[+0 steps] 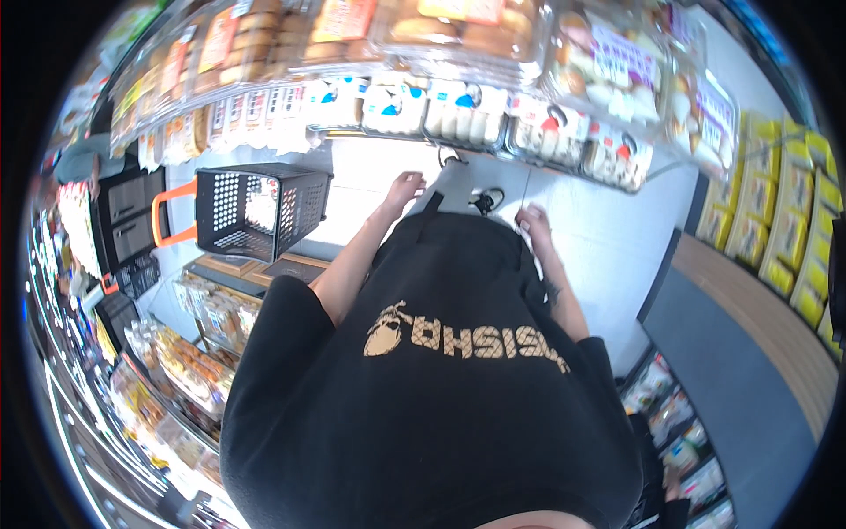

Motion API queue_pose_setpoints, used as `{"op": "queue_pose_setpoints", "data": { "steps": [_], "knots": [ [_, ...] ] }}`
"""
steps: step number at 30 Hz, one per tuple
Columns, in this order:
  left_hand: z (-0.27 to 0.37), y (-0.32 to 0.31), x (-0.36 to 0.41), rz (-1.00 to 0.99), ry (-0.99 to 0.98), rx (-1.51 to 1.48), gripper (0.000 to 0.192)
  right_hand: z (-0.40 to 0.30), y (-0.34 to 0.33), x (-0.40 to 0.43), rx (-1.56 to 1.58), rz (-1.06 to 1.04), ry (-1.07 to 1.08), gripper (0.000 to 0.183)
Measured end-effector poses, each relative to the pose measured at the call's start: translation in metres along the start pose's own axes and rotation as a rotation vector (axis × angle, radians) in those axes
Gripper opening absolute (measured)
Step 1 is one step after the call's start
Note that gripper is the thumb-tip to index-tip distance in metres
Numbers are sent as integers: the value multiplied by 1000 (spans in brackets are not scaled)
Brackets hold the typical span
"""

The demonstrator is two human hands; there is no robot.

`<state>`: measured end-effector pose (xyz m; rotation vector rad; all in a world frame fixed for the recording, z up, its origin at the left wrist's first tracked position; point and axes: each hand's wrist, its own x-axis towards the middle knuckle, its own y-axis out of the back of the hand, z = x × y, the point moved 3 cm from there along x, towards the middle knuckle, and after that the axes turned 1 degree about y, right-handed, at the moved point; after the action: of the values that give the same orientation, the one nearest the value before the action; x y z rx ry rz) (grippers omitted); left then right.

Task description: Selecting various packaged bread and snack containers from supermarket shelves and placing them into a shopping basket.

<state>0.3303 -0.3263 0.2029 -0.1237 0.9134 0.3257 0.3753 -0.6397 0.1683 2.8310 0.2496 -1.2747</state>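
My left hand (404, 190) hangs beside my thigh with loosely bent fingers and nothing in it. On the other side, my right hand (534, 223) hangs by my hip, also holding nothing, its fingers half curled. Before me is a shelf display with clear plastic boxes of round baked goods (456, 30) on its upper level. Just below them sit several white-labelled packs of pale rolls (466, 112). At the right end are clear packs with purple labels (624, 59). A dark shopping basket (301, 211) with an orange handle (175, 211) stands left of my left hand.
Yellow packages (760, 192) line a shelf on the right, near a grey counter (720, 337) with a wooden top edge. Bakery shelves (192, 364) run along the left. Another person (89, 159) stands at far left; another person's hand (673, 483) shows behind me at right.
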Motion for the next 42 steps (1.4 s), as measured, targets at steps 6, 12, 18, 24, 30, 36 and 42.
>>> {"op": "queue_pose_setpoints", "data": {
  "steps": [6, 12, 18, 24, 30, 36, 42],
  "knots": [
    [-185, 129, -47, 331, -62, 525, 26, 87, -8, -5, -633, -268, -137, 30],
    [-220, 110, -79, 350, 273, 354, 37, 112, 18, 15, -407, -160, -282, 27],
    [-255, 141, -83, 417, 487, 335, 46, 71, -44, -2, -670, -272, -237, 29],
    [-255, 179, -77, 356, 425, 265, 42, 84, -97, -2, -1039, -281, -44, 32],
    [-254, 245, -75, 435, 178, 25, 41, 103, -163, 24, -1308, -350, 151, 35],
    [-261, 285, -100, 496, 184, -491, 31, 81, -242, 53, -1604, -271, 302, 36],
    [-334, 277, -137, 677, 312, -1033, 21, 37, -371, 35, -1452, -511, 320, 35]
  ]
}}
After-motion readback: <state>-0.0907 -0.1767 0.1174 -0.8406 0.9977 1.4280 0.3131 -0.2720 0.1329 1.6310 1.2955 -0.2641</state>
